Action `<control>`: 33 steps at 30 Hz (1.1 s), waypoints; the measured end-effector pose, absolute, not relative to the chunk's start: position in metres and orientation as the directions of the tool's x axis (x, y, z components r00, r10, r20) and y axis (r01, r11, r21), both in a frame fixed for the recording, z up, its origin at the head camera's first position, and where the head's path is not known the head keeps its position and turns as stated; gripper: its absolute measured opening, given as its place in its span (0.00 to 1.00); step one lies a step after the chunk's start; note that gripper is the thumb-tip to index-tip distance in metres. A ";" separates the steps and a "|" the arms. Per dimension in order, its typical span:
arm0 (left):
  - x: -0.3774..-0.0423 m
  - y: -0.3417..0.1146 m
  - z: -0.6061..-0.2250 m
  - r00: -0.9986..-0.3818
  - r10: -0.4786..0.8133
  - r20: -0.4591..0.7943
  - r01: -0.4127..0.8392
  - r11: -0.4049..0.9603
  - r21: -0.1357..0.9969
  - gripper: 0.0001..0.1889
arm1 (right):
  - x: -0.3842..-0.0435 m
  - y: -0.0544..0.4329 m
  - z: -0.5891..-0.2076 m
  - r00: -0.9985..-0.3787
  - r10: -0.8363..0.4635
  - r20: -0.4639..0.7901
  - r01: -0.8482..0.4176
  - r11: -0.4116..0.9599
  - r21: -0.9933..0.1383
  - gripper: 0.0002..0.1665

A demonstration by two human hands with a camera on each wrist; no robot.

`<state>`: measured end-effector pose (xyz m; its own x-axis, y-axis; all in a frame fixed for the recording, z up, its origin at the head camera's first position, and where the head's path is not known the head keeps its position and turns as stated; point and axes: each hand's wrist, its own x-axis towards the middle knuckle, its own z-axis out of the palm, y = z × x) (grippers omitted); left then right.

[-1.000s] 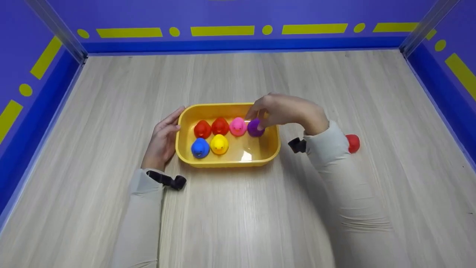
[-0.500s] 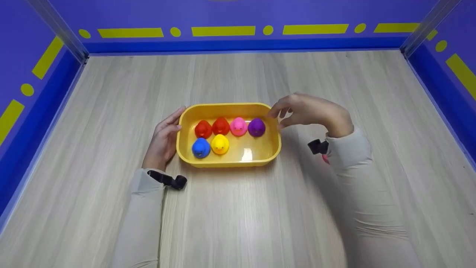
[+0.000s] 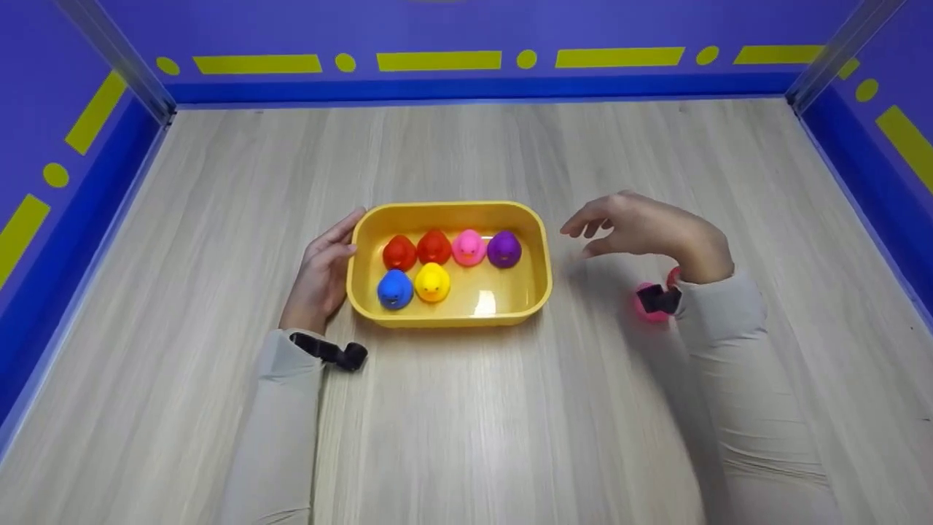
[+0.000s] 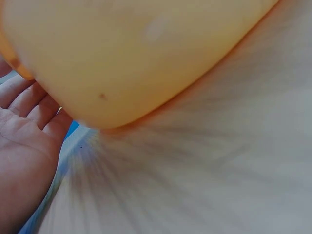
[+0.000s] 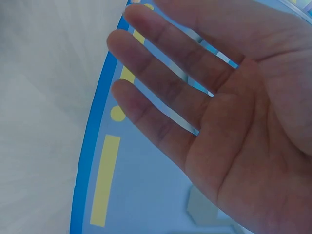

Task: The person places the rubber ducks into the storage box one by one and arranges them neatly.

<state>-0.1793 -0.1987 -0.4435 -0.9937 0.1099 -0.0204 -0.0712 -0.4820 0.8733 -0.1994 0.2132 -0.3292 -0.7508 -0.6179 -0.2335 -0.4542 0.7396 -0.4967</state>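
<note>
In the head view a yellow plastic box [image 3: 452, 309] stands mid-table. My left hand [image 3: 324, 273] holds its left end, thumb at the rim and fingers along the outer wall; the left wrist view shows those fingers [image 4: 36, 105] against the wall. Inside, the back row has two red rubber ducks [image 3: 434, 248], a pink duck [image 3: 469, 249] and a purple duck [image 3: 504, 250]. In front of them sit a blue duck [image 3: 395, 290] and a yellow duck [image 3: 432, 284]. My right hand [image 3: 634, 224] hovers right of the box, its fingers loosely bent and holding nothing.
Below my right wrist, a pink toy [image 3: 647, 313] and a red one [image 3: 672, 278] lie on the wooden table [image 3: 466, 415], partly hidden by the wrist camera [image 3: 660, 300] and sleeve. Blue-purple walls [image 3: 437, 29] with yellow marks border the table at the back and sides.
My right hand has let go of the purple duck in the box and moved out to the right, past the rim. The left hand and the box have stayed put.
</note>
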 end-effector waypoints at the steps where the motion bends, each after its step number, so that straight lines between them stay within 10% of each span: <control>1: -0.180 -0.199 -0.444 -0.994 0.108 -0.020 -0.070 -0.481 0.874 0.30 | -0.199 0.215 -0.330 -0.755 -0.611 -0.237 -0.448 0.745 -0.494 0.21; 33: -0.179 -0.199 -0.445 -0.994 0.110 -0.018 -0.070 -0.494 0.867 0.31 | -0.167 0.292 -0.353 -0.847 -0.456 -0.272 -0.262 0.805 -0.533 0.21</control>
<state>-0.1787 -0.1987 -0.4446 -0.9938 0.1095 -0.0177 -0.0699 -0.4937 0.8668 -0.1670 0.2918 -0.3527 -0.8474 -0.4558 -0.2723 -0.2616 0.8048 -0.5328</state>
